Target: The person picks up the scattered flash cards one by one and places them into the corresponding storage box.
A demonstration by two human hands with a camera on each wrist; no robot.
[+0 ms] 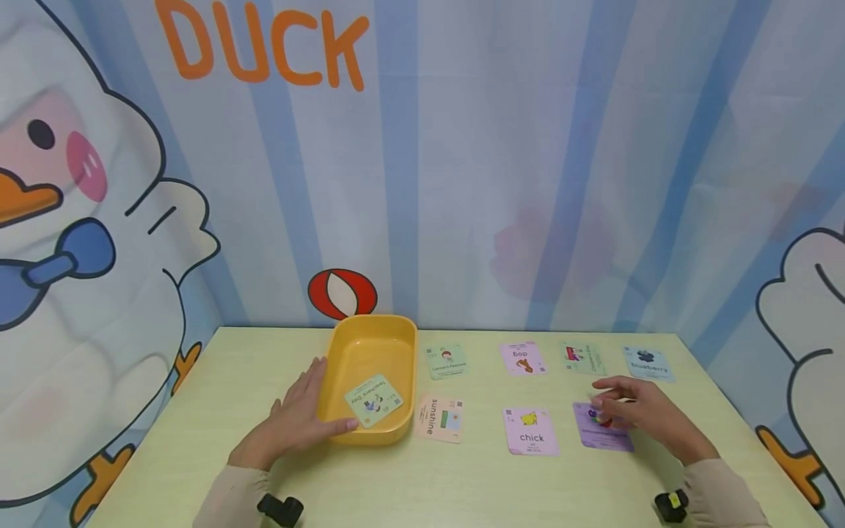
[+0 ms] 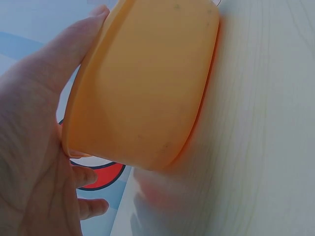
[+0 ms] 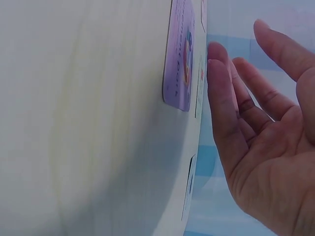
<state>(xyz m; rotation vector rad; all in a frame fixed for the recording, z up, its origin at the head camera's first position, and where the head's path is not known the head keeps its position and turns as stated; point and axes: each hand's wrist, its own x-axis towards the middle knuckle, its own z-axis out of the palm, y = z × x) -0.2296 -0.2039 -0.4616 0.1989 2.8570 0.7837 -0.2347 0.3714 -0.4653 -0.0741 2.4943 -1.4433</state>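
Note:
My left hand (image 1: 293, 418) rests against the near left corner of a yellow plastic tub (image 1: 409, 367). Its thumb lies along the near rim and its fingers stretch beside the left wall. In the left wrist view the tub's wall (image 2: 147, 88) hides part of the fingers. A green "Teachers' Day" card (image 1: 373, 400) lies in the tub. Over a purple card (image 1: 604, 438) hovers my right hand (image 1: 650, 414), its fingers loosely bent and holding nothing. The right wrist view shows a gap between the fingers and that card (image 3: 178, 59).
Other picture cards lie right of the tub: a green one (image 1: 446, 362), "sunshine" (image 1: 439, 420), "bop" (image 1: 524, 359), "chick" (image 1: 530, 433), another green card (image 1: 594, 359) and "blueberry" (image 1: 649, 364). A duck-print curtain (image 1: 455, 183) stands behind the pale wooden table (image 1: 462, 491).

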